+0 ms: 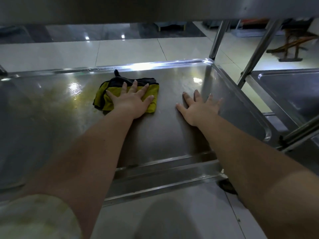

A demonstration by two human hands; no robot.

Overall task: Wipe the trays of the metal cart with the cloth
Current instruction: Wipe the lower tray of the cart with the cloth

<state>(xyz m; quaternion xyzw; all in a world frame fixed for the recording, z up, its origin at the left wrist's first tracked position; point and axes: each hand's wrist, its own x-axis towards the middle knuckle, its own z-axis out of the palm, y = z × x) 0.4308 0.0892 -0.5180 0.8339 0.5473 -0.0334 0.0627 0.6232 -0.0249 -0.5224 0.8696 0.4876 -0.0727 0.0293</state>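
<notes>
A yellow and black cloth [110,94] lies folded on the lower steel tray [51,104] of the metal cart, toward its far middle. My left hand [131,99] presses flat on the cloth with its fingers spread and straight. To the right, my right hand [200,107] rests flat on the bare tray surface, fingers spread, a little apart from the cloth. A yellowish wet smear shows on the tray left of the cloth.
The underside of the cart's upper tray [155,9] hangs low overhead. Slanted steel posts [255,54] rise at the tray's right corner. A second steel tray [293,94] stands to the right. Glossy tiled floor [120,50] lies beyond, with a wooden stand [293,47] at far right.
</notes>
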